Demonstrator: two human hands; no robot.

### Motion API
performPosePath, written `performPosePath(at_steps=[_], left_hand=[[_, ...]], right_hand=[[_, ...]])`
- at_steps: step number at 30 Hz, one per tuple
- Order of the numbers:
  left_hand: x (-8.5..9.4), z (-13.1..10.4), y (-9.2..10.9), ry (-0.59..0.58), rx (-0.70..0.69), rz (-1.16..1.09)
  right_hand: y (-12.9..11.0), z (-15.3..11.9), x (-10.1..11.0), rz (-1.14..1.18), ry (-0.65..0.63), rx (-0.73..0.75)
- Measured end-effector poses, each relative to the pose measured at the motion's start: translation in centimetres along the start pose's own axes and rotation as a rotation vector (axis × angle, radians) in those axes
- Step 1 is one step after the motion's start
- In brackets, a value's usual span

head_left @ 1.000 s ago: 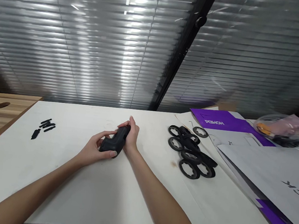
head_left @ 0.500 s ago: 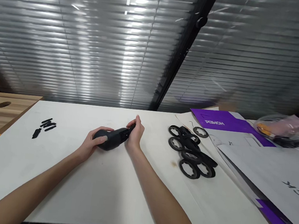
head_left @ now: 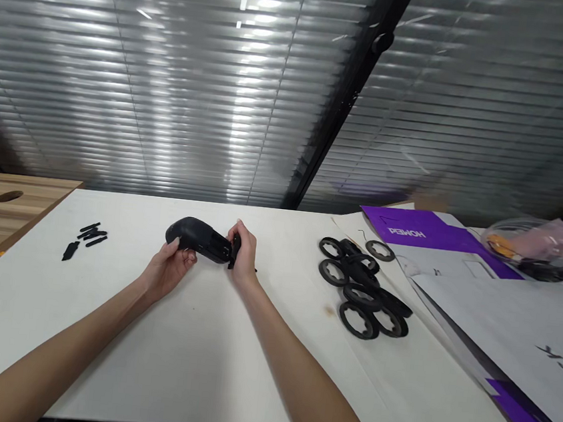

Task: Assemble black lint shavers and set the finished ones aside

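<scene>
Above the white table, my left hand (head_left: 171, 268) is closed around the lower left end of a black rounded plastic housing (head_left: 196, 234). This housing is bulbous at its left and narrows towards the right, where a recess shows in its side. At that narrow end my right hand (head_left: 245, 255) grips a small black part (head_left: 235, 249), which touches or nearly touches the housing; its full shape is hidden by my fingers. A thin dark tip sticks out below my right hand.
Several black rings (head_left: 358, 320) lie in a pile with other black parts to the right. Small black strips (head_left: 92, 234) are at the left. White and purple packaging (head_left: 420, 229) covers the right side, and a wooden board (head_left: 24, 211) stands at the far left.
The housing has been turned and raised slightly to the left, now showing its recessed side. My left hand has shifted underneath it, and my right hand has moved a little left.
</scene>
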State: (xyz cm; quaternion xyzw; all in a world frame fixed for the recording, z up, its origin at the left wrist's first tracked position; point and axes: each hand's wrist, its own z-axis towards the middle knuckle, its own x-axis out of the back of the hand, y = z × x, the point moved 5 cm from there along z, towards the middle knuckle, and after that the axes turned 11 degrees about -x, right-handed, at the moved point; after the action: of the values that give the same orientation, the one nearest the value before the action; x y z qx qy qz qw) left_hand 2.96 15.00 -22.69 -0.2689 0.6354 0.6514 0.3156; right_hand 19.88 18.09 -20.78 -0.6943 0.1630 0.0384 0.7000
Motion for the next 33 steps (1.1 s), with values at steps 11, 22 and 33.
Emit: performPosePath(at_steps=[11, 22, 33], left_hand=[[-0.3, -0.2, 0.2, 0.176, 0.154, 0.0], [-0.2, -0.1, 0.6, 0.247, 0.131, -0.141], [0.2, 0.0, 0.6, 0.215, 0.101, -0.123]], right_hand=[[0.4, -2.4, -3.2, 0.018, -0.346, -0.168], [0.7, -2.6, -3.4, 0.108, -0.531, -0.338], [0.9, -2.9, -3.7, -0.004, -0.657, -0.299]])
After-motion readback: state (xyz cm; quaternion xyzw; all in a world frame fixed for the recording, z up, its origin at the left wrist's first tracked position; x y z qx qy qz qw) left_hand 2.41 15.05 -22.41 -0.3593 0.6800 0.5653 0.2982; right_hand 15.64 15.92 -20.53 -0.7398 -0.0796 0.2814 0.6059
